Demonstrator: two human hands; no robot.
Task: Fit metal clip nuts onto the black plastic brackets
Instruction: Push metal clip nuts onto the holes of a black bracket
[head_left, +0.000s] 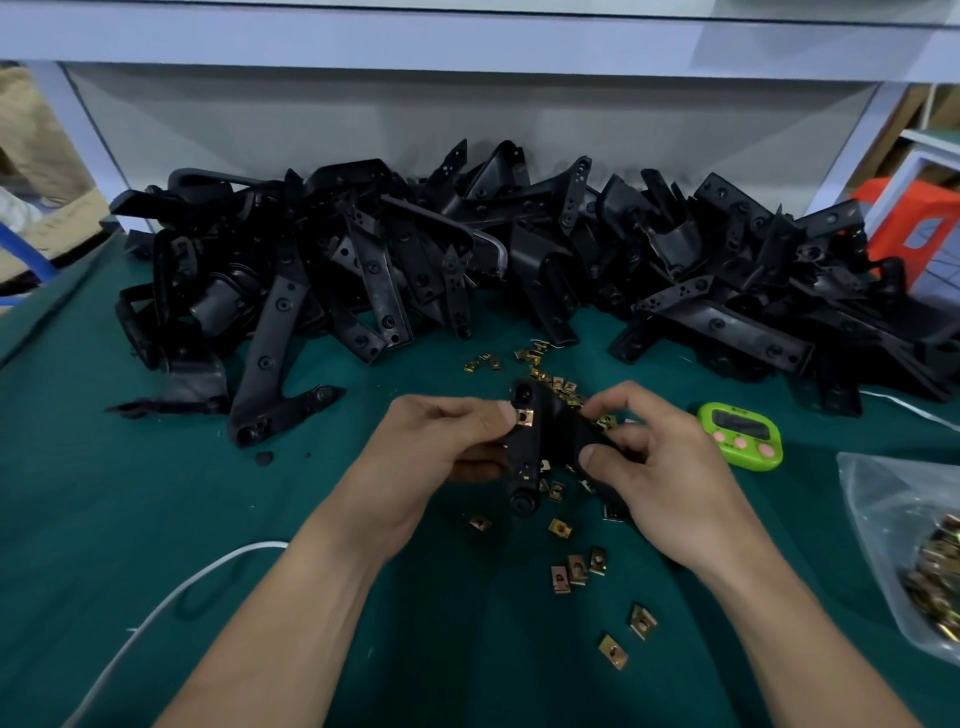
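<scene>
head: black bracket (553, 434) gripped between curled fingers (597, 458).

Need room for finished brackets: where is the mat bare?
Bare green mat left of the left hand, between heaped black plastic brackets and white cable. Crowded: brass clip nuts at centre; lime-green timer, clear plastic bag right.

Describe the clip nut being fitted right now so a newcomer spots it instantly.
On the green mat, before the heap of black brackets, the left hand and right hand hold one bracket. The clip nut sits on its upper left edge, at the left thumb tip. Unlike the loose clip nuts scattered on the mat, it sits on the bracket against the thumb.
</scene>
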